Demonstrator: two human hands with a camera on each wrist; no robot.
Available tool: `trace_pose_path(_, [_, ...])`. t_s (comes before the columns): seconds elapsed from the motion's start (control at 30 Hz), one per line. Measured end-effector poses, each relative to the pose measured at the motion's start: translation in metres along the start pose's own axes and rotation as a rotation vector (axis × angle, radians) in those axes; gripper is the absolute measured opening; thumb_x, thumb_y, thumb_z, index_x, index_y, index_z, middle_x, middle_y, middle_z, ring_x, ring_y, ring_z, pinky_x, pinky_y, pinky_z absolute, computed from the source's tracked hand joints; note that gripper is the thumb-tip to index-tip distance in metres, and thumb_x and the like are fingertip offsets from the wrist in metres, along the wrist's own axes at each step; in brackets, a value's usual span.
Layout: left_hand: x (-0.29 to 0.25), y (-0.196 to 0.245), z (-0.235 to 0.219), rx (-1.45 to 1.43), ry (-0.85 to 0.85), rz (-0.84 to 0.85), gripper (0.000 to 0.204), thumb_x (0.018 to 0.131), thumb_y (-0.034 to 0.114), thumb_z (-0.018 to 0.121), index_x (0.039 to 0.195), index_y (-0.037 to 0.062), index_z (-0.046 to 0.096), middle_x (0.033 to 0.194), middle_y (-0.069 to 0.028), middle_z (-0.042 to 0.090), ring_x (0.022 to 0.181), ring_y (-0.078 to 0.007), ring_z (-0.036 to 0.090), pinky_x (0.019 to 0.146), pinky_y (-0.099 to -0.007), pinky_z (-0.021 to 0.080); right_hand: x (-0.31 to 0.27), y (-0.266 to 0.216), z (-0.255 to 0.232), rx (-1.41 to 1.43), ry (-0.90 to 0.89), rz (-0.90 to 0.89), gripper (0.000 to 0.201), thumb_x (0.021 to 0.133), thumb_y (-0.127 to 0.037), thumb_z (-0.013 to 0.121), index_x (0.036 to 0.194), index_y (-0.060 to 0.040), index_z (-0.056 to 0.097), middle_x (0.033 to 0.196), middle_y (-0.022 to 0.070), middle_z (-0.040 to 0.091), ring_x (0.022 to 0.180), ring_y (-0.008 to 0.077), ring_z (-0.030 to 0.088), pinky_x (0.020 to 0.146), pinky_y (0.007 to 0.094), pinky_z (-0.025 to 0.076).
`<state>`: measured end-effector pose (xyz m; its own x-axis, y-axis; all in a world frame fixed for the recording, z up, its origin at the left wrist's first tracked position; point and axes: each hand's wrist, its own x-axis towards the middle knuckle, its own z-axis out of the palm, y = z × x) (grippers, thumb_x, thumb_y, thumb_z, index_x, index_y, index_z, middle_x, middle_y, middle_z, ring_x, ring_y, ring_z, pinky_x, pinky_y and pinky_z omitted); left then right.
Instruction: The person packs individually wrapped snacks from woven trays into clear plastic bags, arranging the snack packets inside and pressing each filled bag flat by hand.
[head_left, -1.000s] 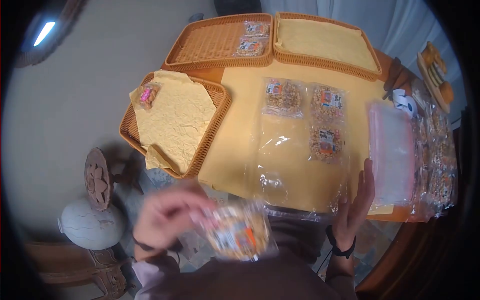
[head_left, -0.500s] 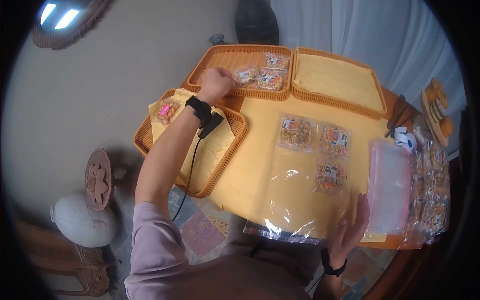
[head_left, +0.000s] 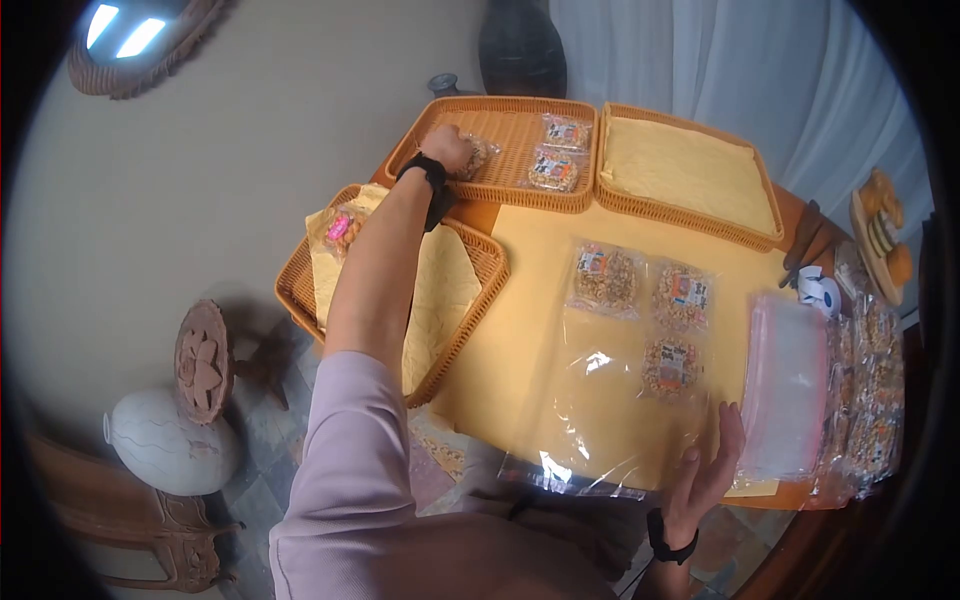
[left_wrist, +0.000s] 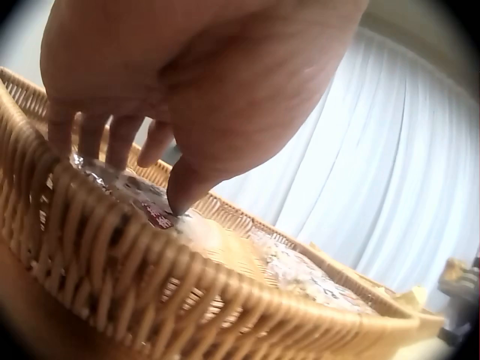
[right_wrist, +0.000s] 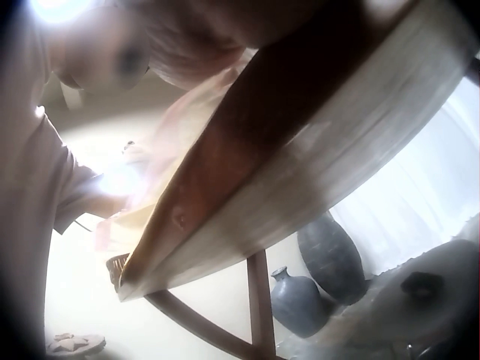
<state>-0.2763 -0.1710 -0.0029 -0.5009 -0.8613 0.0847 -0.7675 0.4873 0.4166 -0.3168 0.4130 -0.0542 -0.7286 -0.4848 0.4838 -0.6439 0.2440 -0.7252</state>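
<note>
My left hand [head_left: 447, 150] is inside the back left wicker basket [head_left: 500, 196]. It holds a clear-wrapped nut cluster packet [head_left: 480, 157] low near that basket's left end. In the left wrist view the thumb and fingertips sit on opposite edges of this packet [left_wrist: 139, 193]. Two similar packets, one at the back [head_left: 566, 131] and one in front [head_left: 555, 169], lie at the basket's right end. My right hand [head_left: 703, 482] rests at the table's front edge with fingers extended, beside a large clear plastic sheet [head_left: 590, 410]. Three nut packets [head_left: 670, 366] lie at that sheet's far part.
A paper-lined basket [head_left: 690, 170] stands at back right. Another lined basket [head_left: 455, 345], at left under my forearm, holds a pink-labelled packet [head_left: 342, 229]. At right are a stack of pink-edged bags [head_left: 787, 385], piled nut packets [head_left: 870, 400] and a white roll [head_left: 819, 290].
My left hand has carried the packet from near my body into the back left basket, then shifted it left, away from the other two. My right hand has stayed by the table edge.
</note>
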Motion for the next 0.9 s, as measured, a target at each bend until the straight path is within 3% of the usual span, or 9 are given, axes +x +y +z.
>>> trace_pose_path(0.07, [-0.003, -0.001, 0.002, 0.012, 0.030, 0.057, 0.047, 0.084, 0.031, 0.072, 0.118, -0.0018, 0.073, 0.122, -0.0238, 0.071, 0.111, -0.0359, 0.069, 0.100, -0.0433, 0.052, 0.001, -0.001, 0.000, -0.042, -0.003, -0.017, 0.054, 0.103, -0.029, 0.056, 0.143, 0.0071, 0.047, 0.146, 0.0250, 0.053, 0.141, 0.0438, 0.043, 0.117, 0.0528, 0.031])
trace_pose_path(0.17, [-0.011, 0.011, -0.001, -0.175, -0.084, 0.071, 0.041, 0.076, 0.037, 0.078, 0.085, -0.0038, 0.078, 0.092, -0.0238, 0.076, 0.094, -0.0368, 0.074, 0.087, -0.0439, 0.056, 0.001, 0.000, 0.002, -0.036, -0.005, -0.006, 0.053, 0.103, -0.029, 0.055, 0.141, 0.0072, 0.049, 0.145, 0.0251, 0.053, 0.140, 0.0444, 0.044, 0.117, 0.0530, 0.031])
trace_pose_path(0.2, [-0.011, 0.014, 0.001, -0.173, -0.088, 0.063, 0.041, 0.076, 0.037, 0.078, 0.085, -0.0038, 0.078, 0.092, -0.0238, 0.076, 0.094, -0.0368, 0.074, 0.087, -0.0439, 0.056, 0.001, 0.000, 0.002, -0.035, -0.014, -0.003, 0.053, 0.103, -0.029, 0.055, 0.141, 0.0072, 0.049, 0.145, 0.0251, 0.053, 0.140, 0.0444, 0.044, 0.117, 0.0530, 0.031])
trace_pose_path(0.27, [-0.010, 0.018, 0.001, 0.016, -0.082, 0.070, 0.041, 0.086, 0.034, 0.079, 0.102, -0.0038, 0.079, 0.089, -0.0159, 0.077, 0.077, -0.0224, 0.073, 0.073, -0.0350, 0.058, 0.000, 0.002, 0.001, -0.038, -0.009, -0.016, 0.052, 0.103, -0.029, 0.055, 0.141, 0.0072, 0.050, 0.144, 0.0252, 0.054, 0.140, 0.0449, 0.045, 0.117, 0.0534, 0.032])
trace_pose_path(0.37, [-0.002, 0.014, 0.011, -0.049, -0.091, 0.084, 0.041, 0.086, 0.032, 0.080, 0.097, -0.0068, 0.077, 0.082, -0.0149, 0.075, 0.076, -0.0211, 0.073, 0.070, -0.0337, 0.057, 0.000, 0.004, 0.001, -0.072, -0.010, -0.026, 0.051, 0.103, -0.028, 0.055, 0.139, 0.0072, 0.051, 0.143, 0.0255, 0.055, 0.139, 0.0459, 0.045, 0.116, 0.0542, 0.033])
trace_pose_path(0.4, [-0.003, 0.017, 0.010, -0.050, -0.093, 0.090, 0.041, 0.086, 0.032, 0.080, 0.097, -0.0068, 0.077, 0.082, -0.0149, 0.075, 0.076, -0.0211, 0.073, 0.070, -0.0337, 0.057, 0.000, 0.004, 0.001, -0.075, -0.004, -0.024, 0.051, 0.103, -0.028, 0.055, 0.139, 0.0072, 0.051, 0.143, 0.0255, 0.055, 0.139, 0.0459, 0.045, 0.116, 0.0542, 0.033])
trace_pose_path(0.47, [-0.007, 0.020, 0.010, -0.197, -0.172, 0.106, 0.049, 0.074, 0.037, 0.085, 0.096, -0.0060, 0.078, 0.099, -0.0268, 0.075, 0.096, -0.0354, 0.073, 0.088, -0.0412, 0.056, 0.000, 0.003, 0.001, -0.065, -0.004, -0.030, 0.048, 0.103, -0.027, 0.056, 0.136, 0.0072, 0.053, 0.142, 0.0258, 0.055, 0.139, 0.0468, 0.045, 0.116, 0.0550, 0.033])
trace_pose_path(0.8, [-0.006, 0.008, 0.000, -0.284, -0.297, 0.016, 0.049, 0.076, 0.036, 0.085, 0.099, -0.0072, 0.078, 0.100, -0.0246, 0.076, 0.098, -0.0345, 0.074, 0.088, -0.0403, 0.055, 0.001, 0.000, 0.001, -0.032, 0.005, -0.032, 0.041, 0.102, -0.024, 0.057, 0.129, 0.0063, 0.057, 0.143, 0.0243, 0.056, 0.139, 0.0470, 0.045, 0.115, 0.0556, 0.032])
trace_pose_path(0.9, [0.004, -0.005, 0.023, -0.205, -0.106, 0.172, 0.052, 0.075, 0.034, 0.086, 0.103, -0.0083, 0.077, 0.102, -0.0239, 0.076, 0.099, -0.0341, 0.073, 0.089, -0.0397, 0.055, 0.001, 0.001, -0.001, -0.060, -0.005, -0.069, 0.040, 0.101, -0.024, 0.057, 0.129, 0.0058, 0.057, 0.143, 0.0238, 0.056, 0.139, 0.0468, 0.045, 0.115, 0.0555, 0.032])
